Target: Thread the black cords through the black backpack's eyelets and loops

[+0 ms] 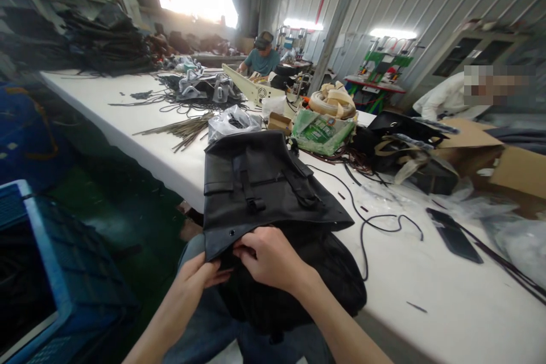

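Left grip [199, 274], seven o'clock, and right grip [273, 253], six, pinch the black bag [273, 193] by its edge, probably for tautness.

Right of the black bag [273, 173] there's a decent lane low along the table's [396, 301] near edge, just one dark sliver [417, 307] lying in it. Reach further in and a loose cord [384, 230] snakes across. Straight ahead's pretty jammed: clear plastic [234, 123] and a green box [322, 132] block any low pass. Left side, there's a gap over the floor [147, 244] between the blue crate [83, 278] and the left hand [194, 278].
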Tool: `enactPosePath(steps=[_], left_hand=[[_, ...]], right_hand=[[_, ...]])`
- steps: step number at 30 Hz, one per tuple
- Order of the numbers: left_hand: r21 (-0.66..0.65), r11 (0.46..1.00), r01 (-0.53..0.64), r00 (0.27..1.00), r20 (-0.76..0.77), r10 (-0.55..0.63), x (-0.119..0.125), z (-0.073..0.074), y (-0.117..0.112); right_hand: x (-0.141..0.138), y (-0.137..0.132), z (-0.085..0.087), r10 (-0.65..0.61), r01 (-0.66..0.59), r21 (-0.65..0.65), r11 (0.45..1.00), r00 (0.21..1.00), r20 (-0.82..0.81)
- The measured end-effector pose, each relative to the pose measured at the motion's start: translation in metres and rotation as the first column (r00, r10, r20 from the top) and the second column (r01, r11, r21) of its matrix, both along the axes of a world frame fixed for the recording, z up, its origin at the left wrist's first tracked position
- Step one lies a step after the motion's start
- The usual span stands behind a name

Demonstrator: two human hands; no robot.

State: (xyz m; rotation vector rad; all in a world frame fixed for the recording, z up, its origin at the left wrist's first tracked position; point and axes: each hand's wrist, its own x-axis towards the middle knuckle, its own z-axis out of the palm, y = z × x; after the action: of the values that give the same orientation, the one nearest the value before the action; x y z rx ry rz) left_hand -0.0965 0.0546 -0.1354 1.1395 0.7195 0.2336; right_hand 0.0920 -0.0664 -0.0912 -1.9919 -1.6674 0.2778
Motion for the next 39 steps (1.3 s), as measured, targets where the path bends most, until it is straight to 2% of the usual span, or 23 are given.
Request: enactPosePath(steps=[6,9,17,25,28,32,35,39], left_hand=[[-0.056,0.998,-0.014,0.999,0.033,0.016,-0.002,0.001,-0.003],[-0.054,0.998,-0.033,0.999,0.021,0.034,-0.002,-0.001,-0.004],[-0.052,0.994,-0.094,0.995,0.024,0.096,-0.002,-0.013,-0.003],[-0.010,1.000,-0.009,0.996,0.085,0.010,-0.009,-0.017,-0.001],[-0.076,0.997,0.013,0.984,0.180,0.001,-0.012,-0.018,0.001],[-0.192,0.978,-0.077,0.970,0.215,0.118,-0.016,-0.025,0.002],[-0.130,0.985,-0.109,0.974,0.185,0.133,-0.017,-0.032,0.001],[0.073,0.981,-0.180,0.977,0.127,0.170,-0.017,-0.037,0.000]], right_hand=[[-0.009,0.004,-0.013,-0.024,0.036,0.077,0.996,0.989,-0.147],[-0.015,0.006,-0.019,-0.088,0.099,0.075,0.992,0.986,-0.139],[-0.026,0.008,-0.025,-0.149,0.153,0.047,0.987,0.986,-0.079],[-0.034,0.012,-0.026,-0.109,0.112,0.083,0.990,0.993,-0.039],[-0.040,0.015,-0.028,-0.117,0.119,0.079,0.990,0.993,-0.017],[-0.045,0.019,-0.033,-0.137,0.137,0.075,0.988,0.991,-0.010],[-0.046,0.020,-0.036,-0.142,0.143,0.065,0.988,0.990,-0.020],[-0.045,0.021,-0.032,-0.136,0.137,0.036,0.990,0.990,-0.034]])
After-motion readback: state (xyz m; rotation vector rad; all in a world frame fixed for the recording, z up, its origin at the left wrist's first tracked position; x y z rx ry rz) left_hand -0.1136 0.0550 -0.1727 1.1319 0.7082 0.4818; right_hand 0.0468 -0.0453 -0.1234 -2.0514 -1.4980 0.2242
